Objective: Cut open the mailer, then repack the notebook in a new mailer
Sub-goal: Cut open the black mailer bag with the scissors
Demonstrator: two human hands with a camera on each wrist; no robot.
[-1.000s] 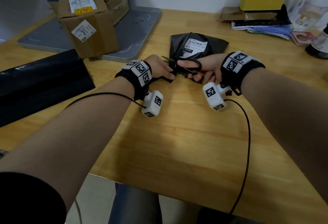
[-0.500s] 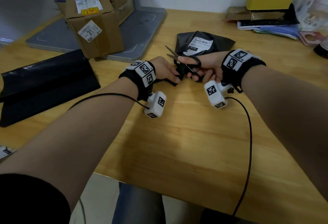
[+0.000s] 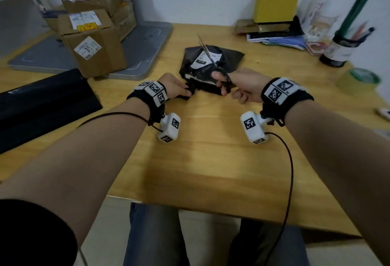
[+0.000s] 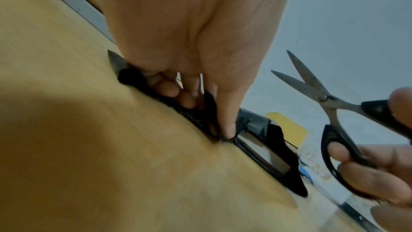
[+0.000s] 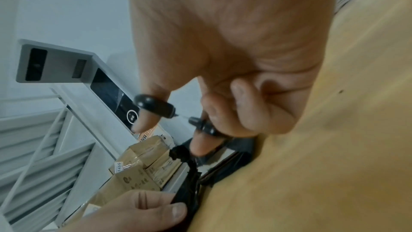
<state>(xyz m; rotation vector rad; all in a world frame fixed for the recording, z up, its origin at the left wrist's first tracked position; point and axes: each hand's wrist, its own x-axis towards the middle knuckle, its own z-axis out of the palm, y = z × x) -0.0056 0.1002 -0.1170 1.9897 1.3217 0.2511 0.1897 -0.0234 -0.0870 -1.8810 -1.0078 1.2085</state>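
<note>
A black mailer (image 3: 228, 59) with a white label lies mid-table, its near end cut open. A pale notebook edge (image 4: 263, 149) shows inside the cut. My left hand (image 3: 179, 88) pinches a black strip of the mailer (image 4: 211, 112) at the near left corner, thumb pressed down on the table. My right hand (image 3: 238, 88) grips black-handled scissors (image 3: 219, 71), thumb and finger through the loops (image 5: 153, 105). The blades (image 4: 301, 80) stand slightly apart and point up and away over the mailer.
A flat black new mailer (image 3: 42, 105) lies at the left. Cardboard boxes (image 3: 95, 48) stand on a grey scale platform (image 3: 143, 42) at the back left. A yellow box (image 3: 274, 6), papers, a pen holder (image 3: 337, 52) and a tape roll (image 3: 358, 80) sit at the right.
My right hand has swung the scissors from lying across the mailer's near end to pointing up and away. The left hand still holds the cut strip.
</note>
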